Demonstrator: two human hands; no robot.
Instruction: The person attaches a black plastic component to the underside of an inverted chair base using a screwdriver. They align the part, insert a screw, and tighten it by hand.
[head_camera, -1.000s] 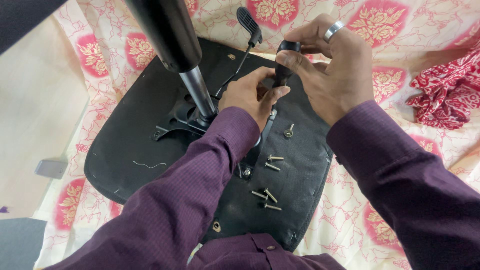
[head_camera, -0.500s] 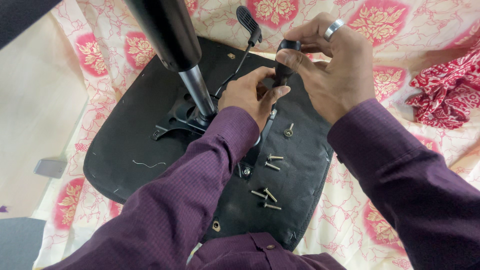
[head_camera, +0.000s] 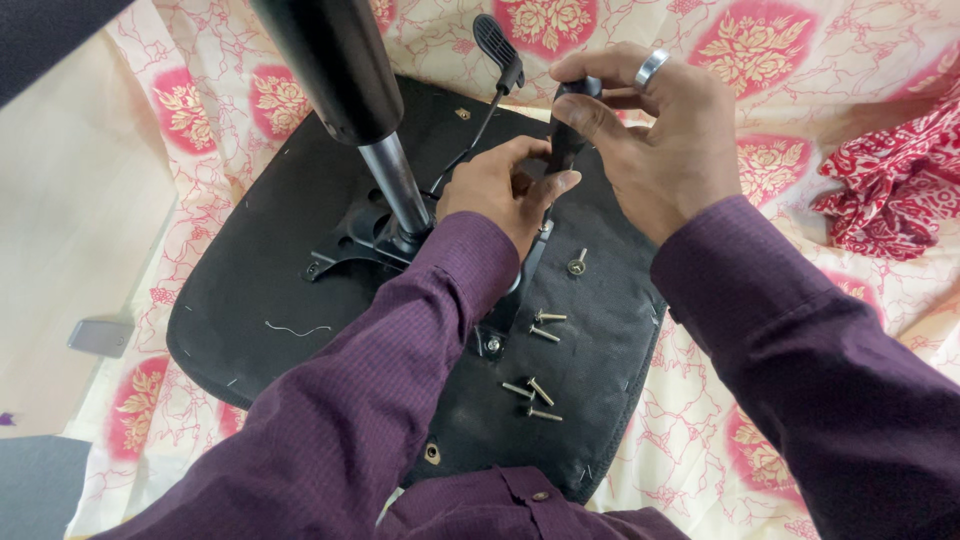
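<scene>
An upturned black chair seat (head_camera: 270, 300) lies on a flowered cloth, its gas-lift column (head_camera: 385, 160) rising from the metal plate at its middle. My right hand (head_camera: 660, 140), a ring on one finger, grips the black handle of a screwdriver (head_camera: 567, 130) from above. My left hand (head_camera: 500, 190) is closed round the lower part of that tool, just right of the column. Several loose screws (head_camera: 535, 385) lie on the seat underside below my hands, and one (head_camera: 576, 264) sits alone near the bracket.
A black lever with a paddle tip (head_camera: 495, 45) sticks out past the seat's far edge. A red patterned cloth (head_camera: 890, 190) lies bunched at the right. A pale floor (head_camera: 70, 220) and a small grey object (head_camera: 100, 337) are at the left.
Both hands have shifted only slightly on the screwdriver; the seat and the screws lie as before.
</scene>
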